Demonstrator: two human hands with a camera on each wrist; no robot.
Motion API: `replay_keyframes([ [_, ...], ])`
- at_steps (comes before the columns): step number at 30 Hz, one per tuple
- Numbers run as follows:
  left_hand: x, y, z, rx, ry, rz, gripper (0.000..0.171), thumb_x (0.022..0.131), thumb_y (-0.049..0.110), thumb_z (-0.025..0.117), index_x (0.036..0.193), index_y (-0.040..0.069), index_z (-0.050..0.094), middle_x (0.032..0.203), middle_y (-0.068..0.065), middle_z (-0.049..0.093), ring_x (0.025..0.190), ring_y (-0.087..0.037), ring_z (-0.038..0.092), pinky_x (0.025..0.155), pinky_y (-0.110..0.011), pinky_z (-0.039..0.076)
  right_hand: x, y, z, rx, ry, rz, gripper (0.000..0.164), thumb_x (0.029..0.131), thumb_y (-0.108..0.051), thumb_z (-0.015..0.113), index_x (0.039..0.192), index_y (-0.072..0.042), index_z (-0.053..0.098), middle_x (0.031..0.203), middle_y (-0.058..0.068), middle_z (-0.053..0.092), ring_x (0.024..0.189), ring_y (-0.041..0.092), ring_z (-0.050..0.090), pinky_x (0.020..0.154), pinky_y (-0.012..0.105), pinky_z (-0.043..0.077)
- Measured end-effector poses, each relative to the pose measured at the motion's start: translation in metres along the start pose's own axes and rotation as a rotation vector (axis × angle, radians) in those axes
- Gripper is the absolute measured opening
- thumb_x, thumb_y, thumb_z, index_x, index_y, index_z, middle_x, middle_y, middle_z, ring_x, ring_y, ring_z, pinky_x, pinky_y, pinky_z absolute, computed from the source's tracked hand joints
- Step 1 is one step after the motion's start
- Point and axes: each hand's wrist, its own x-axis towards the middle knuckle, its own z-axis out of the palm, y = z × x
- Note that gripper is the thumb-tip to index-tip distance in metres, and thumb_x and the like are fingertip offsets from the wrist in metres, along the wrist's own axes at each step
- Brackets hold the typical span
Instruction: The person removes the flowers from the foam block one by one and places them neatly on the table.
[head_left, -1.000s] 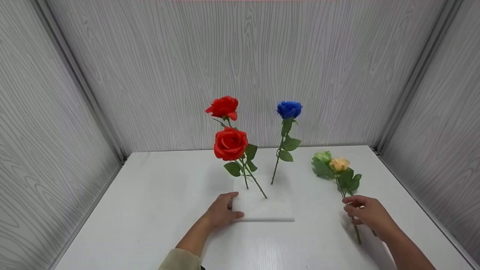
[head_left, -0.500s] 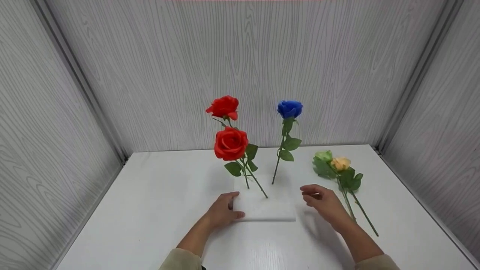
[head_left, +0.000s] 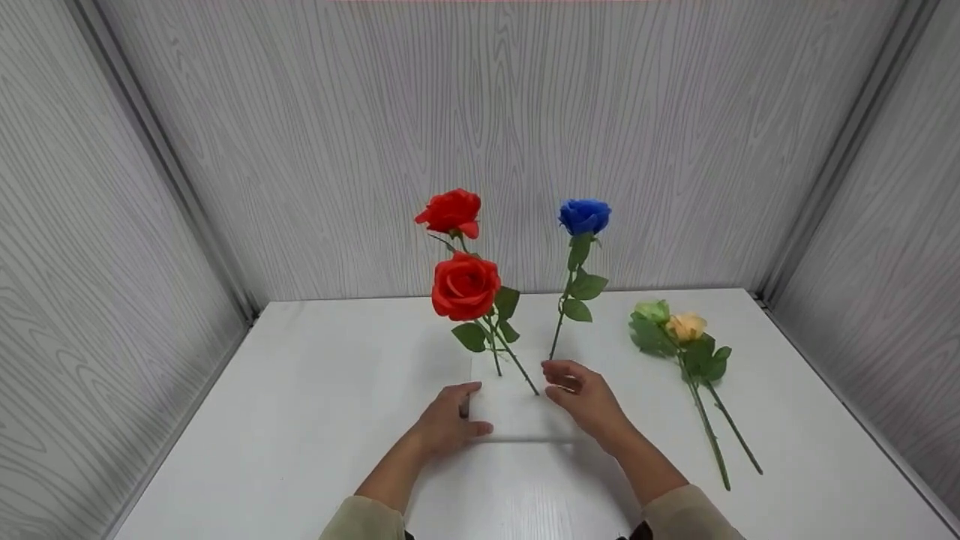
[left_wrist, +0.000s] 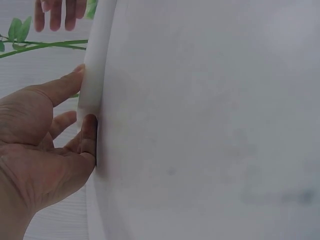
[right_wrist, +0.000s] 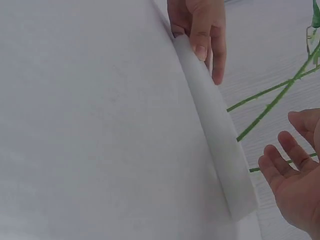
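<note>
A white foam-like board lies on the table with three artificial roses standing in it. Its left edge is gripped by my left hand, thumb along the front side, as the left wrist view shows at the board's white edge. Two red roses lean left, their stems crossing. A blue rose rises at the back right of the board. Beside its lower stem is my right hand, fingers loosely bent. In the right wrist view those fingers are spread apart, overlapping a green stem.
Right of the board, a pale green rose and a peach rose lie flat on the white table, stems toward the front. Grey wood-grain panels enclose the table at the back and both sides.
My right hand has moved left from the two lying roses, across the table to the blue rose's stem. The left hand stays at the board's edge.
</note>
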Motion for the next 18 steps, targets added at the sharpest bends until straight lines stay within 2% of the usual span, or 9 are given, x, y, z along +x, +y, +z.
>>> replay_keyframes([
  [4, 0.0, 0.001, 0.0, -0.002, 0.0, 0.0, 0.081, 0.093, 0.025, 0.088, 0.163, 0.01, 0.048, 0.155, -0.019, 0.051, 0.125, -0.029, 0.052, 0.122, -0.056, 0.042, 0.009, 0.006, 0.015, 0.024, -0.034, -0.021, 0.046, 0.103, 0.006, 0.066, 0.148, -0.001, 0.063, 0.153, 0.023, 0.063, 0.146, 0.04, 0.059, 0.112, 0.032, 0.056],
  [7, 0.0, 0.0, 0.001, -0.005, 0.002, -0.005, 0.081, 0.093, 0.026, 0.087, 0.163, 0.011, 0.048, 0.159, -0.019, 0.049, 0.128, -0.029, 0.053, 0.124, -0.057, 0.042, 0.013, 0.01, 0.024, 0.026, -0.019, -0.033, 0.044, 0.102, 0.009, 0.064, 0.145, -0.002, 0.066, 0.148, 0.023, 0.067, 0.143, 0.04, 0.062, 0.111, 0.032, 0.057],
  [13, 0.0, 0.0, 0.001, 0.001, 0.001, -0.011, 0.08, 0.094, 0.026, 0.087, 0.163, 0.013, 0.048, 0.159, -0.018, 0.049, 0.129, -0.03, 0.055, 0.124, -0.056, 0.042, 0.017, 0.015, 0.038, 0.015, 0.087, -0.003, 0.032, 0.101, 0.005, 0.068, 0.132, -0.002, 0.075, 0.128, 0.017, 0.078, 0.126, 0.029, 0.072, 0.099, 0.02, 0.056],
  [18, 0.0, 0.0, -0.001, -0.002, 0.0, 0.0, 0.081, 0.093, 0.025, 0.088, 0.162, 0.011, 0.049, 0.149, -0.017, 0.053, 0.122, -0.028, 0.054, 0.117, -0.054, 0.047, 0.02, 0.015, 0.046, -0.019, 0.171, 0.0, 0.022, 0.099, 0.003, 0.073, 0.119, -0.002, 0.081, 0.117, 0.014, 0.082, 0.112, 0.022, 0.076, 0.088, 0.016, 0.055],
])
